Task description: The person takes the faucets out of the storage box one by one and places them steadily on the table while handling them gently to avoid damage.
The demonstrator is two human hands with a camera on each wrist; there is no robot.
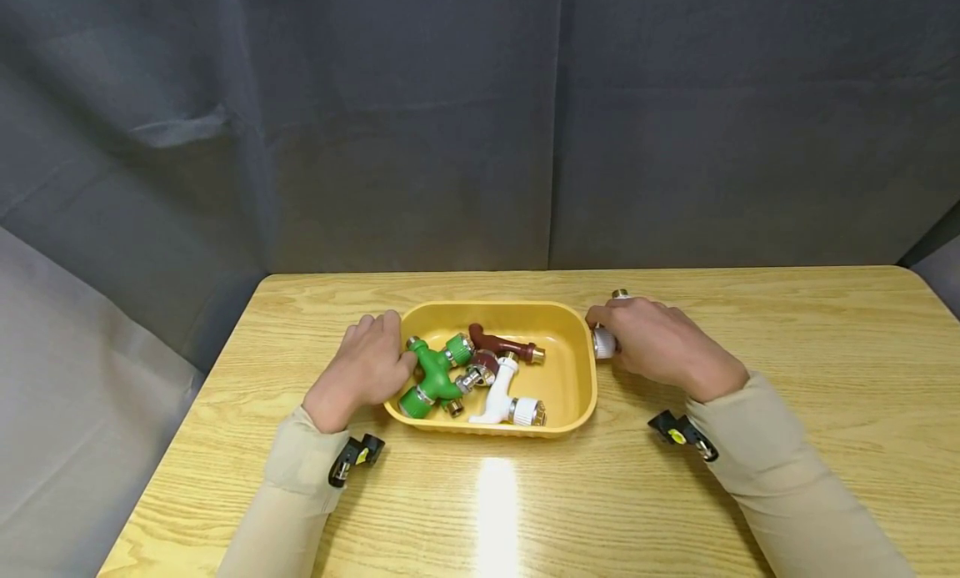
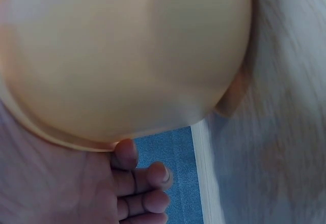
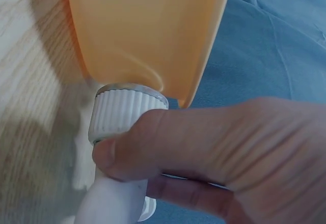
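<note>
A yellow tub (image 1: 567,378) stands on the table with several plastic taps inside. My left hand (image 1: 367,361) grips its left rim, thumb on the inner side; in the left wrist view the palm lies along the rim and the tub's outer wall (image 2: 127,56) fills most of the picture. Outside the opposite end, my right hand (image 1: 651,336) holds a white tap (image 3: 114,201), thumb across its neck just behind the ribbed white collar (image 3: 127,109). That collar's metal-edged end meets the tub's outer wall (image 3: 135,35) in the right wrist view.
Inside the tub, a green double tap (image 1: 435,374) lies at the left, a dark red tap (image 1: 506,344) towards the back, and another white tap (image 1: 498,394) near the front wall. A grey cloth (image 1: 405,144) hangs behind the wooden table (image 1: 420,511).
</note>
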